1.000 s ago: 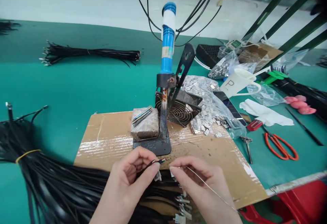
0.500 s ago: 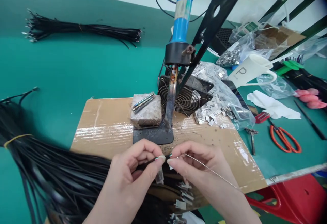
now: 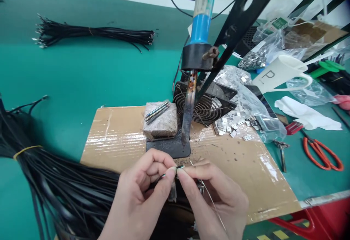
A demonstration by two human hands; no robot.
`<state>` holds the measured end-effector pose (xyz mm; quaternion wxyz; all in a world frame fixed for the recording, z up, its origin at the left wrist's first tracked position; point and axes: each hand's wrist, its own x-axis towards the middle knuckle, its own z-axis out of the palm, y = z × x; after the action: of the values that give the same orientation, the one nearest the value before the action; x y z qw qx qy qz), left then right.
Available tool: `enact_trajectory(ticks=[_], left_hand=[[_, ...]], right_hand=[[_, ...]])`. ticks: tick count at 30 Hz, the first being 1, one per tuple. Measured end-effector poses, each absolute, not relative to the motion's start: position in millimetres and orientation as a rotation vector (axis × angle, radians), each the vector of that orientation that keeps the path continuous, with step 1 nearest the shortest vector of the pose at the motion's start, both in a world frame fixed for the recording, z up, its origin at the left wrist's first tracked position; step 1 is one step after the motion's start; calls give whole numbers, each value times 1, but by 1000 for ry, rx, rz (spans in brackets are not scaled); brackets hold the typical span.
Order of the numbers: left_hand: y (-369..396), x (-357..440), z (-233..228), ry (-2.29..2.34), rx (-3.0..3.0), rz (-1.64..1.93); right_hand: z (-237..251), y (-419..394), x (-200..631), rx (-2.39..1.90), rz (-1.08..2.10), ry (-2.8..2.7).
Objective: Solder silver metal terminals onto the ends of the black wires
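Note:
My left hand [image 3: 144, 192] is closed, its thumb and forefinger pinching a black cable near its stripped end [image 3: 180, 166], where small coloured wires show. My right hand [image 3: 221, 192] is closed too, thumb and forefinger meeting the left fingertips at those wires. A thin silvery solder wire [image 3: 210, 198] runs through the right hand. In front of both hands, a blue-handled soldering iron [image 3: 203, 17] points downward in a black stand [image 3: 198, 57]. Below the fingers hangs a small metal connector [image 3: 173, 192], partly hidden. Black cables [image 3: 90, 185] lead in from the left.
Cardboard [image 3: 115, 134] covers the work area. A block [image 3: 161, 123] bearing metal tips and a fan [image 3: 205, 103] stand by the iron. Loose metal connectors [image 3: 229, 125], a white mug [image 3: 281, 74] and orange-handled scissors [image 3: 322, 154] lie right. Another cable bundle [image 3: 101, 34] lies behind.
My right hand has turned inward and its fingertips have closed up against the left ones at the cable end. The solder wire now slopes more steeply. The view has shifted slightly.

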<state>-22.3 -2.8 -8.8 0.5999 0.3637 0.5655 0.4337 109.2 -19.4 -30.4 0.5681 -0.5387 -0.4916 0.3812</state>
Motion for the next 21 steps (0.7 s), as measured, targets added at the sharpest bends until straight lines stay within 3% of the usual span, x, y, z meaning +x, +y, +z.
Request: enact_trajectory(ticks=[9, 21], left_hand=[[1, -26, -15, 1329, 970, 960], [-1, -24, -18, 1486, 1326, 993]], right_hand=[[-7, -11, 137, -1644, 1003, -866], [-10, -5, 149, -1400, 1360, -939]])
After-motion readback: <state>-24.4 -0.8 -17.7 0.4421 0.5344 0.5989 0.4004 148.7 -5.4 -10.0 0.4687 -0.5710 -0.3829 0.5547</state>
